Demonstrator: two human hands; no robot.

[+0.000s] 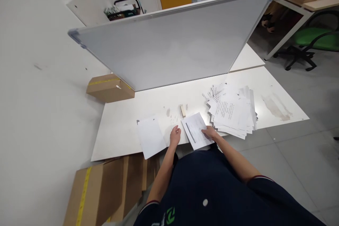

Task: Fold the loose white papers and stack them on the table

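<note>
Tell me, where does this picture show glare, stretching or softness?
In the head view, glare brightens the table beside the pile of papers; the whiteboard carries soft, pale reflections. Also in the head view, the whiteboard's sides splay outward toward the top, suggesting wide-angle stretching, and print on the sheet in the right hand is too small and soft to read.

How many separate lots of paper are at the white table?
3: blank-topped paper at left, printed paper in the right hand, paper pile farther right. Others may be hidden underneath.
</note>
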